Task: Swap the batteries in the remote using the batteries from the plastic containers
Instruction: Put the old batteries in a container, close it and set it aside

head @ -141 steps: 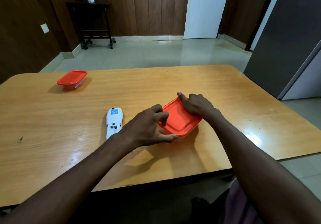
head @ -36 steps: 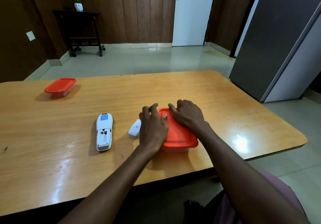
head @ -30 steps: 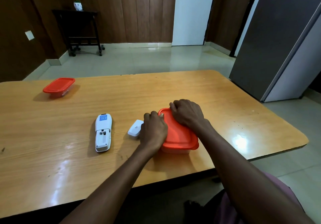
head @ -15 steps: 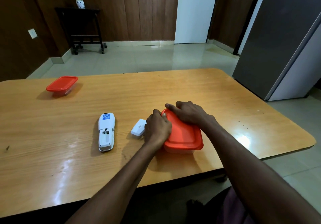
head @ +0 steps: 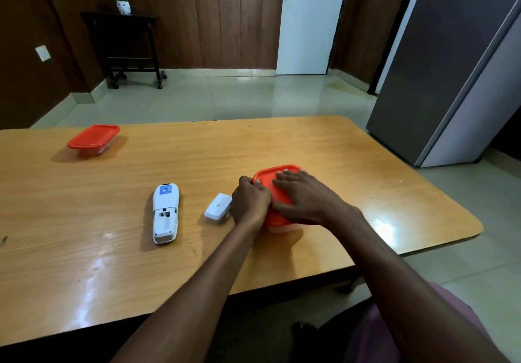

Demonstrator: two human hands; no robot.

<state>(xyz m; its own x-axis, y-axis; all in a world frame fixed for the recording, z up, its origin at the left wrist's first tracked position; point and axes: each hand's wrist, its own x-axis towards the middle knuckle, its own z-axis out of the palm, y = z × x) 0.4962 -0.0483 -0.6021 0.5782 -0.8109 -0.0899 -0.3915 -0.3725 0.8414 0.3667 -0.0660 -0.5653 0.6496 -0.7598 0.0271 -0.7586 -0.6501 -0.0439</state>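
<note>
Since half a second ago, the right hand (head: 303, 196) has been opened and is now being pressed flat, fingers straight, on the red lid (head: 269, 178) of the near container (head: 283, 226). The lid's left edge is being gripped by the curled left hand (head: 249, 200). The battery cover (head: 218, 209) is lying just left of that hand, the remote (head: 165, 213) farther left, and the second container (head: 93, 140) far away to the left.

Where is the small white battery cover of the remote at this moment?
In the head view the battery cover lies on the table, between the remote on its left and the left hand on its right.
</note>
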